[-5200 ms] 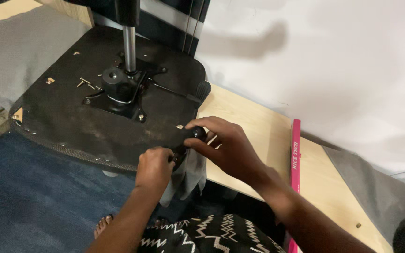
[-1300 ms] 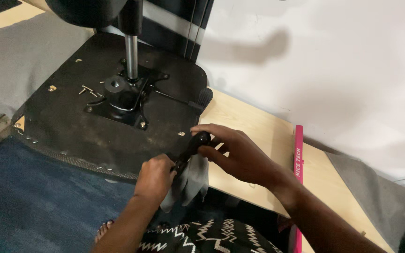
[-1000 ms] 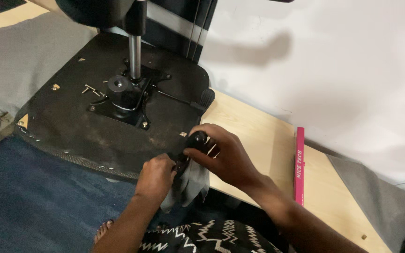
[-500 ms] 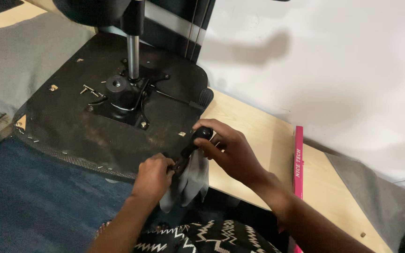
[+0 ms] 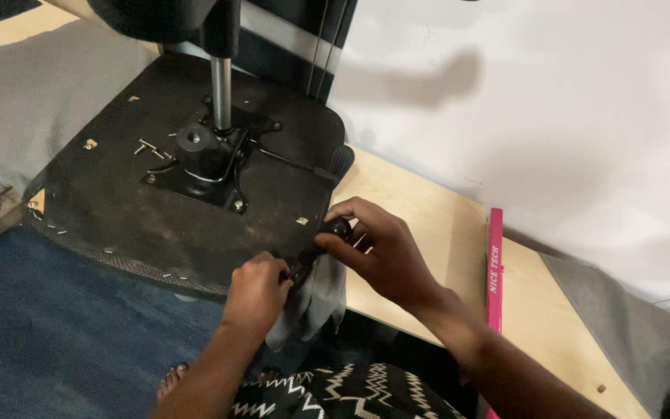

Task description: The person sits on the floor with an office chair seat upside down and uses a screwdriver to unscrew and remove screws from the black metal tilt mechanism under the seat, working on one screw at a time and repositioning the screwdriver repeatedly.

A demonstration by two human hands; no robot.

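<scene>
Black seat underside [image 5: 118,209], mechanism plate [image 5: 207,159] fitted; loose screws [image 5: 149,146] remain. Left hand [image 5: 257,283] pinches grey cloth [image 5: 319,299]; right hand [image 5: 378,248] grips black tool [image 5: 323,239].

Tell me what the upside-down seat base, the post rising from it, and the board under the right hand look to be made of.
Seat base: likely matte black fabric over a rigid panel; dusty, with staples along the edge. Post: polished metal, judging by its bright reflective shine. Board: pale, unfinished-looking wood or plywood with faint grain. Right hand grips a black tool handle, probably plastic or rubber.
</scene>
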